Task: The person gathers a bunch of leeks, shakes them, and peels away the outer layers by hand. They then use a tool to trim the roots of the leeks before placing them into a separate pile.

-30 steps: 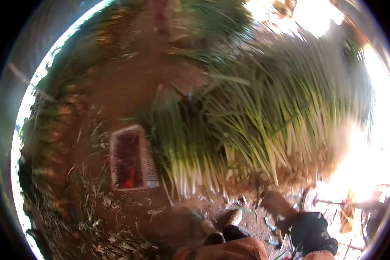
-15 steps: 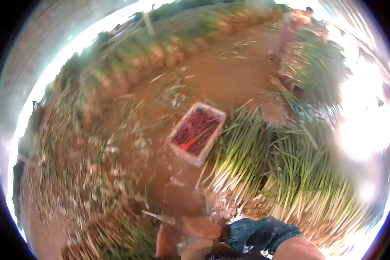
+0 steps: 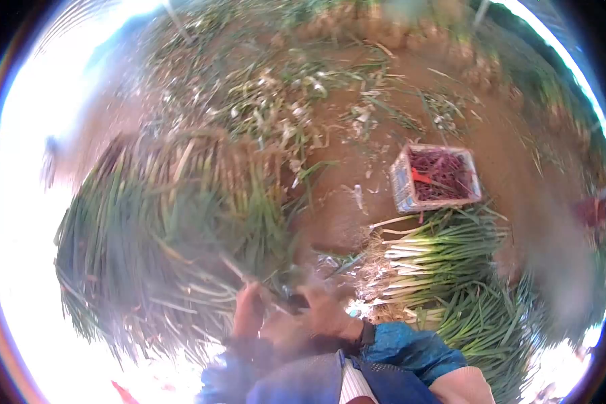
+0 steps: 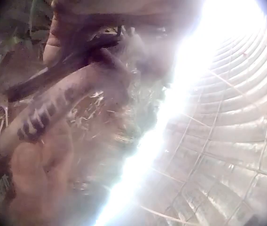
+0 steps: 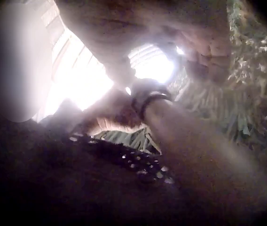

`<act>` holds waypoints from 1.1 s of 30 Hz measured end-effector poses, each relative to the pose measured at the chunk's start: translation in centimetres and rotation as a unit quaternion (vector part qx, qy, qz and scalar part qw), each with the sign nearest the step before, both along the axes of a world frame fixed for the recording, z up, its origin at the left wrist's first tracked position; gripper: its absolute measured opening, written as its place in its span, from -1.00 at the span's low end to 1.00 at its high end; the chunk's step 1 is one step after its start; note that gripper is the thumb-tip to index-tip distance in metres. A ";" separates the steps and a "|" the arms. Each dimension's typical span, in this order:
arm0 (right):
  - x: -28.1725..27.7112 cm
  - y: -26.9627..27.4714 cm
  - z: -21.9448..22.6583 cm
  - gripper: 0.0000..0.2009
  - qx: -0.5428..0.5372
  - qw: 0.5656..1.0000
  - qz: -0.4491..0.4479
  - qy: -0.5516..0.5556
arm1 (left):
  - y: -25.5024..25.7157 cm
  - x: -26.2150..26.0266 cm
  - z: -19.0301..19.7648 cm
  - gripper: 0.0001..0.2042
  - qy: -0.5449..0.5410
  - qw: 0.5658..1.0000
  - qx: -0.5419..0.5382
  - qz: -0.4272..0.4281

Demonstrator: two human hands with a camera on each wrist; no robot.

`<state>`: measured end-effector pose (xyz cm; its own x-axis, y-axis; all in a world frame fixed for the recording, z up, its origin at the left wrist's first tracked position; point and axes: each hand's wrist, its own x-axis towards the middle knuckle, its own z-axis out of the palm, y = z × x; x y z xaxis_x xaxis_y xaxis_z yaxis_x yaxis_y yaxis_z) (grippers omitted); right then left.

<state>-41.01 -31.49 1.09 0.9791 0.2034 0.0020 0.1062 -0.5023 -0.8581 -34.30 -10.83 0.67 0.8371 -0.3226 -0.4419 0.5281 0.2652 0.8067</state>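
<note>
In the head view my left hand [image 3: 249, 310] and right hand [image 3: 330, 313] come together low in the middle, in front of the body. A pale wooden stick [image 3: 239, 271] slants up and left from them. The left wrist view shows it as a handle [image 4: 44, 113] with dark marks, with curled fingers [image 4: 27, 165] just below it; a dark, narrow piece [image 4: 63, 70] lies alongside. In the right wrist view the handle [image 5: 208, 141] carries a dark ring, below my bent right fingers [image 5: 204, 52]. Blur and glare hide the tool's working end.
Long green onions [image 3: 175, 215] lie in a broad pile at left, close to my hands. More green onions [image 3: 444, 256] with white stems lie at right. Beyond them stands a plastic crate [image 3: 400, 185] holding purple-red strands and an orange-red item. Loose leaves [image 3: 283, 101] litter the soil.
My view has swung left, so the crate now sits at right and another onion pile shows at left. My right hand has come in from the right, and both hands now meet at the stick.
</note>
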 end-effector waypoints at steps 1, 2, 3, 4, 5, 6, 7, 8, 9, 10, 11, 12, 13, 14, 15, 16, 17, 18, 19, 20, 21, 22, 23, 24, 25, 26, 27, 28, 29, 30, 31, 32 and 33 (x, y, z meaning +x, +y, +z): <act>1.3 0.7 0.2 -0.38 0.001 1.000 0.007 -0.021 | 0.9 1.1 0.2 -0.86 -0.044 0.999 0.028 0.007; 2.3 1.9 0.4 -0.33 0.004 0.999 0.011 -0.041 | 1.8 1.9 0.1 -0.87 -0.105 0.992 0.074 -0.012; 3.4 3.4 0.1 -0.31 0.038 0.999 0.026 -0.016 | 2.3 2.8 -0.4 -0.87 -0.165 0.978 0.119 -0.037; 4.5 4.8 -0.5 -0.27 0.069 0.997 0.037 0.009 | 2.2 3.8 0.0 -0.85 -0.145 0.982 0.118 -0.034; 5.6 5.9 -1.3 -0.24 0.096 0.994 0.046 0.033 | 2.1 4.8 0.4 -0.83 -0.126 0.985 0.117 -0.032; 6.1 6.9 -2.1 -0.24 0.130 0.989 0.049 0.055 | 1.5 5.6 2.3 -0.79 -0.027 0.997 0.067 0.002; 6.3 8.1 -2.9 -0.23 0.165 0.982 0.050 0.081 | 1.9 6.0 3.2 -0.74 0.073 0.997 0.017 0.036; 6.6 9.3 -3.7 -0.23 0.201 0.972 0.052 0.107 | 3.3 6.5 1.4 -0.65 0.085 0.996 0.006 0.039; 7.2 10.5 -4.0 -0.23 0.205 0.970 0.042 0.121 | 4.1 6.9 1.4 -0.72 0.094 0.994 0.016 0.051; 7.5 11.5 -4.2 -0.23 0.209 0.968 0.030 0.136 | 4.4 7.5 1.4 -0.79 0.105 0.992 0.026 0.061; 8.1 12.3 -4.4 -0.23 0.209 0.966 0.017 0.150 | 4.8 8.2 1.5 -0.85 0.115 0.990 0.034 0.071; 9.3 13.1 -4.7 -0.23 0.214 0.965 0.018 0.148 | 5.6 9.3 1.7 -0.86 0.118 0.990 0.022 0.074; 10.8 13.9 -4.9 -0.24 0.221 0.964 0.016 0.146 | 6.4 10.5 1.4 -0.85 0.101 0.991 0.034 0.076; 12.1 14.7 -5.2 -0.24 0.228 0.963 0.013 0.144 | 7.2 11.9 0.7 -0.84 0.086 0.992 0.046 0.076; 13.9 15.3 -4.3 -0.24 0.212 0.964 0.013 0.160 | 8.0 13.4 0.3 -0.83 0.069 0.993 0.059 0.077; 15.9 15.8 -2.7 -0.24 0.196 0.965 0.014 0.176 | 8.6 14.5 0.8 -0.75 0.026 0.995 0.078 0.061; 17.2 16.3 -2.0 -0.24 0.179 0.965 0.015 0.193 | 9.3 15.5 1.4 -0.66 -0.017 0.994 0.098 0.048; 17.8 16.8 -2.2 -0.24 0.197 0.957 0.034 0.212 | 10.1 16.7 1.4 -0.66 0.014 0.997 0.065 0.042; 18.1 17.0 -2.4 -0.24 0.217 0.947 0.051 0.231 | 10.8 17.2 1.6 -0.66 0.047 0.998 0.034 0.035; 18.3 17.2 -2.5 -0.24 0.239 0.936 0.067 0.249 | 11.5 16.6 2.4 -0.63 0.053 0.998 -0.029 0.014; 17.9 17.1 -2.3 -0.25 0.213 0.937 0.080 0.265 | 12.2 16.2 2.3 -0.62 0.084 0.996 -0.029 0.028; 17.1 16.6 -1.6 -0.25 0.186 0.937 0.094 0.279 | 12.9 15.8 2.3 -0.60 0.113 0.992 -0.028 0.045; 17.0 16.1 -0.9 -0.26 0.159 0.937 0.110 0.291 | 13.5 15.4 2.1 -0.59 0.141 0.988 -0.028 0.062; 17.7 15.7 1.4 -0.27 0.124 0.927 0.128 0.330 | 14.5 15.3 0.4 -0.60 0.178 0.974 0.086 0.112; 18.3 15.1 4.5 -0.28 0.089 0.913 0.148 0.369 | 15.4 15.2 -0.1 -0.60 0.133 0.972 0.142 0.133; 18.6 14.9 5.9 -0.29 0.054 0.895 0.169 0.410 | 16.5 14.9 -0.3 -0.61 0.092 0.964 0.199 0.153; 18.8 15.1 5.4 -0.29 0.067 0.888 0.187 0.415 | 17.5 14.5 -0.3 -0.61 0.052 0.950 0.257 0.171; 19.2 15.4 4.1 -0.29 0.080 0.883 0.204 0.416 | 18.2 14.8 0.2 -0.66 0.076 0.952 0.228 0.191; 19.6 15.7 2.4 -0.29 0.093 0.878 0.219 0.416 | 18.0 15.1 0.3 -0.69 0.076 0.951 0.216 0.207; 19.9 17.1 -1.4 -0.31 0.148 0.904 0.201 0.347 | 17.6 15.2 0.4 -0.72 0.079 0.950 0.202 0.223; 21.1 18.0 -3.6 -0.33 0.225 0.913 0.161 0.299 | 16.8 14.8 0.3 -0.75 0.089 0.949 0.188 0.239; 24.1 17.9 -0.1 -0.37 0.339 0.873 0.106 0.334 | 15.6 14.7 0.5 -0.76 0.079 0.947 0.189 0.247; 27.2 17.8 3.4 -0.41 0.449 0.817 0.052 0.358 | 13.9 14.7 0.7 -0.77 0.071 0.947 0.190 0.250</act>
